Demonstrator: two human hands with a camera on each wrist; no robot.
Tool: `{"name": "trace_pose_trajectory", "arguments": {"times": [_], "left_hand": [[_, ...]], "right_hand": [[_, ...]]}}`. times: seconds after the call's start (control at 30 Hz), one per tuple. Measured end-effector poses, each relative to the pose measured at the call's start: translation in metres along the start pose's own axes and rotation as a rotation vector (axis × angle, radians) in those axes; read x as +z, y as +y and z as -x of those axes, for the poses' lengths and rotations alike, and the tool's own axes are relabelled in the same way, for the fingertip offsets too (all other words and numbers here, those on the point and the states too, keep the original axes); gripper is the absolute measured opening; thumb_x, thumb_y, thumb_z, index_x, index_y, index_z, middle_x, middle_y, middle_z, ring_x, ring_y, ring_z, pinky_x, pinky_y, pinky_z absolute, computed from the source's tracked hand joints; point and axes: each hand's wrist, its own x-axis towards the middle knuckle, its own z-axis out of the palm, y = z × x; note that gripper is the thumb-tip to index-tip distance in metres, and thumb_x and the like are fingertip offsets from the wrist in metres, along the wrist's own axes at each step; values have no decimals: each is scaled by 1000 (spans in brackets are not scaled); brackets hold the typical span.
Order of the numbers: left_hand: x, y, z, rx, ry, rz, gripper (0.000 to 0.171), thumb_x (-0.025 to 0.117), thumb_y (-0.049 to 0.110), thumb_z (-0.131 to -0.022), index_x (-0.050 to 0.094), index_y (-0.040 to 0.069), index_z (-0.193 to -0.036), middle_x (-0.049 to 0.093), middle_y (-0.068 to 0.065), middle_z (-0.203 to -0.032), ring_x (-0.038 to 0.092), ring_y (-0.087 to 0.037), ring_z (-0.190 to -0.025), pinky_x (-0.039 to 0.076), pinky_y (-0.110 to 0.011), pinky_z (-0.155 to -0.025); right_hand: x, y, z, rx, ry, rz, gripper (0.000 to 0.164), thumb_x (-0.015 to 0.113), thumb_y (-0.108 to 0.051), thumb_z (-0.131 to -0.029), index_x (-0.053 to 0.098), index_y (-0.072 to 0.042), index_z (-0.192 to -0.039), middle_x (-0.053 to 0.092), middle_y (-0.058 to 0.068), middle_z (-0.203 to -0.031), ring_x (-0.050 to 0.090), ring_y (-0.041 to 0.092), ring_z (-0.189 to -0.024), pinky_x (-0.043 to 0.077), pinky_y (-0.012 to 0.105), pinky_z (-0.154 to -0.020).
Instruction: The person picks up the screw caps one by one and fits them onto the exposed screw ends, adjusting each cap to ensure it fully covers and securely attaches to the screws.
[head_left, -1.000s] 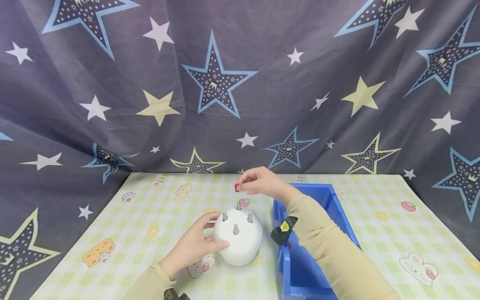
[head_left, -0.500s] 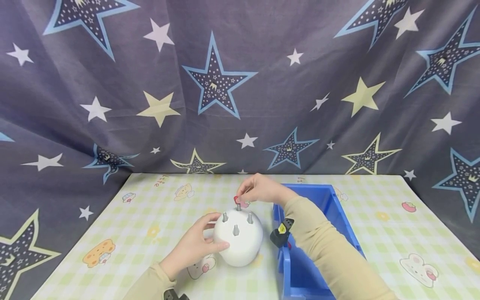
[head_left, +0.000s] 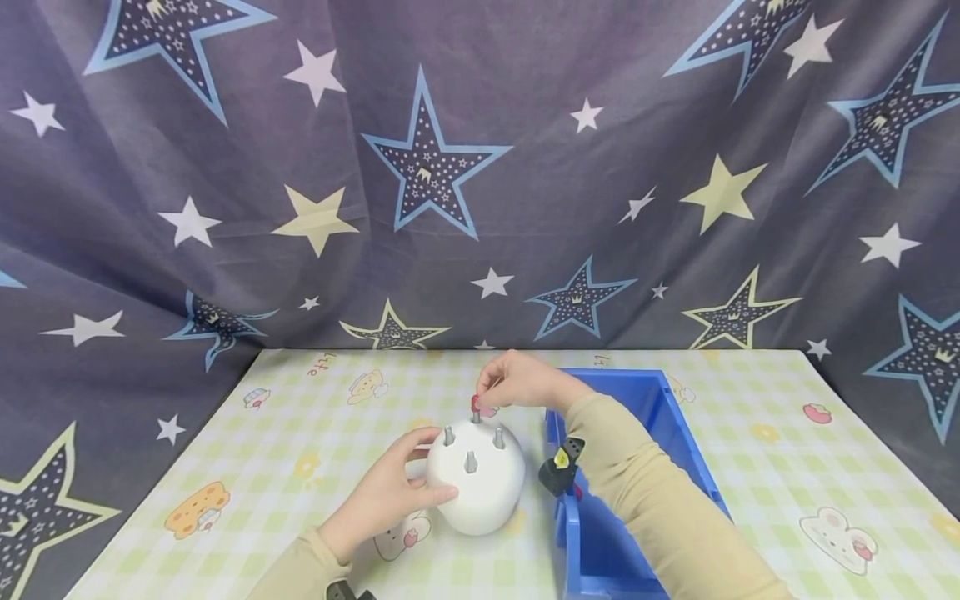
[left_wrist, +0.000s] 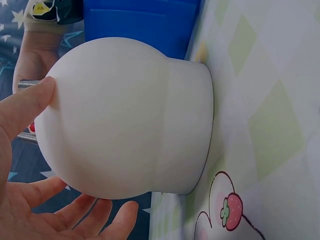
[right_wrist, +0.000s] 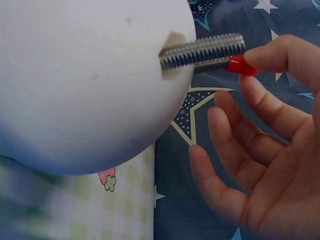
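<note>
A white ball-shaped base [head_left: 480, 487] stands on the table, with several threaded metal bolts [head_left: 471, 461] sticking up from its top. My left hand [head_left: 393, 483] holds its left side, thumb in front and fingers behind. In the left wrist view the base [left_wrist: 115, 120] widens above a narrower foot. At the rear bolt, my right hand [head_left: 517, 382] pinches a small red nut [head_left: 476, 403] between thumb and index finger. The right wrist view has this red nut [right_wrist: 240, 65] at the tip of the farther bolt, partly covered by the fingertips; the other fingers are loosely bent.
Right of the base stands a blue bin [head_left: 622, 542], passed over by my right forearm. Something small and red [head_left: 577, 492] shows at its left wall. A checked cloth [head_left: 270, 467] covers the table, and a star-patterned curtain [head_left: 525, 200] hangs behind.
My right hand has come down with the red nut from above and behind the base onto the rear bolt's tip. The left hand and the base stay in place.
</note>
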Motion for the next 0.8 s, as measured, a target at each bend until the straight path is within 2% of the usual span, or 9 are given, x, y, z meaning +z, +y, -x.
{"name": "trace_pose_trajectory", "arguments": {"times": [0.27, 0.5, 0.8], "left_hand": [[0, 0, 0, 3, -3, -2, 70, 81, 19, -74, 46, 5, -133, 44, -16, -139, 45, -41, -125, 53, -44, -95], [0, -1, 0, 10, 0, -7, 70, 81, 19, -74, 46, 4, -133, 44, -16, -139, 45, -41, -124, 54, -44, -95], [0, 0, 1, 11, 4, -3, 70, 81, 19, -74, 46, 5, -133, 45, -16, -139, 45, -41, -124, 54, -43, -95]], "right_hand": [[1, -2, -1, -49, -22, 4, 6, 63, -7, -71, 59, -11, -68, 68, 9, -77, 52, 8, -67, 44, 18, -60], [0, -3, -1, -94, -26, 49, 6, 64, -5, -69, 59, -9, -69, 65, -1, -69, 52, 7, -65, 43, 17, -60], [-1, -1, -1, -165, -57, 119, 3, 65, -5, -72, 62, -6, -73, 70, 2, -76, 56, 4, -67, 48, 16, -63]]}}
